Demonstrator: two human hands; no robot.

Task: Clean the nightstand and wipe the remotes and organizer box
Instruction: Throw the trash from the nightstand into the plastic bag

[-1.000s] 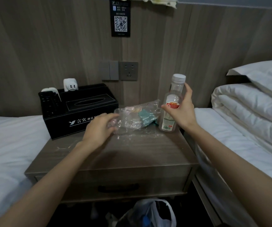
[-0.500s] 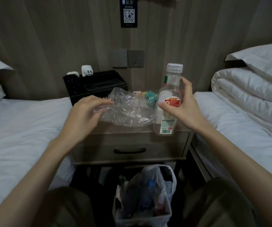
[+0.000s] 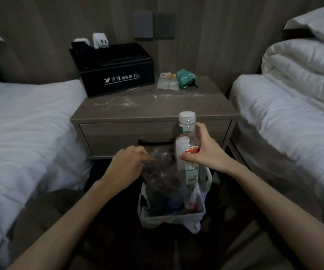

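Between two beds: nightstand counter [image 3: 206, 102], top dusty and streaked with white residue. Organizer box [image 3: 118, 75] at rear-left of counter, remotes [image 3: 79, 53] upright in its left compartment; wiping judged not begun. Trash bag [image 3: 169, 217] on floor in front, mouth open. Step in hand: litter removal. Right hand [image 3: 206, 152] grasps capped bottle [image 3: 186, 152] above bag; left hand [image 3: 126, 164] grips crumpled clear plastic [image 3: 161, 172] over bag mouth. Next move: release both into bag, then collect green wrapper [image 3: 185, 78] and clear packet [image 3: 166, 81] from counter rear.

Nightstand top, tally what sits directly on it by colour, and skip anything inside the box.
Black: 1, the box
Green: 1, a wrapper
Clear: 1, a packet
Total: 3
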